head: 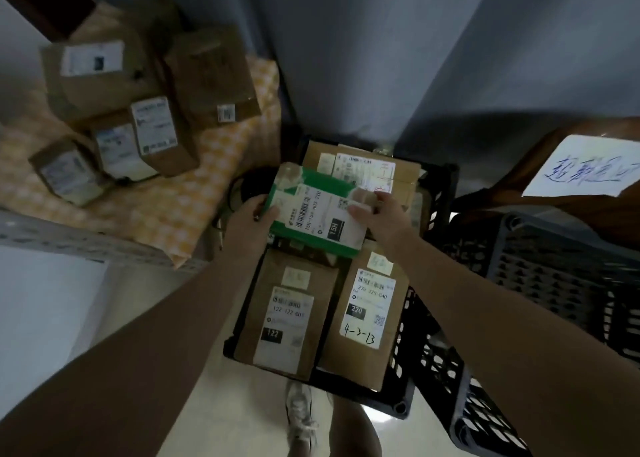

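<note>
Both hands hold a flat green and white cardboard parcel (317, 211) with a barcode label marked 15H. It hangs tilted in the air between the two sets of fingers. The left hand (254, 221) grips the parcel's left edge, with the thumb laid on the top face and the other fingers curled underneath. The right hand (372, 207) pinches the right edge, its thumb pressing on the white label. Directly below the fingers is a black perforated plastic crate (403, 406) on the pale floor, filled with parcels. Below and nearer the body than the left fingers lies a brown cardboard box labelled 122 (287, 314). Just beside it, under the right forearm, lies a brown cardboard box labelled 220 with 4-3-13 handwritten on it (367, 318). Beyond the fingers, partly hidden by the held parcel, is another brown cardboard box with a white shipping label (360, 166). Well to the right of the right fingers stands a second dark plastic crate (554, 276), and farther off lies a white paper sheet with blue handwriting (581, 169). Far to the left of the left fingers, a pile of brown labelled cardboard boxes (145, 103) rests on a yellow checked cloth (180, 207). A grey sneaker (301, 418) shows on the floor, below the crate.
</note>
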Action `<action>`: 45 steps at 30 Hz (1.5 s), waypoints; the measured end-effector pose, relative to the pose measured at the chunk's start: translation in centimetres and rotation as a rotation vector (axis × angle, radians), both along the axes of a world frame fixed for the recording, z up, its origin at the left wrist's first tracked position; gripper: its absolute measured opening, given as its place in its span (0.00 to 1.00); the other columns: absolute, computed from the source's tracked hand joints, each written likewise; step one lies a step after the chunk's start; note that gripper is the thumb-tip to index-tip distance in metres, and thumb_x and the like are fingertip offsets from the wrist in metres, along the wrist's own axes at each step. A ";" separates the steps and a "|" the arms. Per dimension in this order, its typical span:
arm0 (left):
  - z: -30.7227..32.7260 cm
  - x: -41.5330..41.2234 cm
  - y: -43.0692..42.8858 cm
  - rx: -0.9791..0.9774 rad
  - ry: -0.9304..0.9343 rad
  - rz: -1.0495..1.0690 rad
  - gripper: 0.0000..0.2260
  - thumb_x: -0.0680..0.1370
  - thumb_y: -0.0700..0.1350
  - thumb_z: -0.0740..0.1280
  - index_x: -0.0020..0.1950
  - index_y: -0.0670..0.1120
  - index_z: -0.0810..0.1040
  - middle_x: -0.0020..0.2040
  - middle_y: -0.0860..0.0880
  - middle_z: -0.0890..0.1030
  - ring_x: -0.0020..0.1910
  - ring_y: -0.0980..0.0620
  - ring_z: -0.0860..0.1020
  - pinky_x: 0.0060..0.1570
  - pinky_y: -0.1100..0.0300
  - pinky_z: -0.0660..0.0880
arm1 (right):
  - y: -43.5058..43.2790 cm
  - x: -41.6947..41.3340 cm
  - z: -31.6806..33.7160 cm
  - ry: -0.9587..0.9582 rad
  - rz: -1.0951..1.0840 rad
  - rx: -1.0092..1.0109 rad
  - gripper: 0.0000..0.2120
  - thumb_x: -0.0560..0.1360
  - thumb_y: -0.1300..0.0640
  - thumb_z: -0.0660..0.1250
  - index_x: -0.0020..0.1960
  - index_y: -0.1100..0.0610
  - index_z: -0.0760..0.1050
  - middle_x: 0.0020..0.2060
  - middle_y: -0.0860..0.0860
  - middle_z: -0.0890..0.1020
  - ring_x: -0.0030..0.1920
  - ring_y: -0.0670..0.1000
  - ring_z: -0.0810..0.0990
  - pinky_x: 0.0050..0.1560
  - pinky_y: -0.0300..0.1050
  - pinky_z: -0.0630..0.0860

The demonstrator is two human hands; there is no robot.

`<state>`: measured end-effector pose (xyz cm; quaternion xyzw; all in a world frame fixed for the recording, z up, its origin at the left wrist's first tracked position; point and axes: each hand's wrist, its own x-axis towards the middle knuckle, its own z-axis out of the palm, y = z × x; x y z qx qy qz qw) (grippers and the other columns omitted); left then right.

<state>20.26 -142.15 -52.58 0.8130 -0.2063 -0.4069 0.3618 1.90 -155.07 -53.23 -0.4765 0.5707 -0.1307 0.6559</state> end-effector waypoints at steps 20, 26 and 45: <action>-6.3 -1.9 -2.6 0.204 -0.397 -0.321 0.25 0.80 0.46 0.63 0.76 0.53 0.59 0.66 0.41 0.67 0.58 0.41 0.74 0.52 0.53 0.73 | -0.4 0.3 -6.2 0.236 0.120 -0.298 0.22 0.75 0.62 0.69 0.66 0.56 0.65 0.56 0.48 0.74 0.53 0.47 0.76 0.32 0.26 0.74; -6.0 -2.1 -2.9 0.467 -0.609 -0.526 0.26 0.83 0.54 0.53 0.79 0.55 0.49 0.71 0.38 0.62 0.66 0.36 0.66 0.60 0.45 0.69 | 0.1 0.3 -6.2 0.501 0.292 -0.479 0.21 0.76 0.51 0.67 0.65 0.52 0.64 0.61 0.51 0.72 0.60 0.52 0.74 0.51 0.49 0.77; 15.2 1.5 16.4 0.522 -0.889 -0.202 0.25 0.83 0.57 0.49 0.78 0.50 0.53 0.78 0.47 0.55 0.77 0.46 0.53 0.74 0.49 0.53 | 12.6 9.1 14.3 0.355 1.042 -1.070 0.25 0.82 0.46 0.53 0.76 0.54 0.61 0.73 0.54 0.65 0.73 0.56 0.62 0.73 0.52 0.60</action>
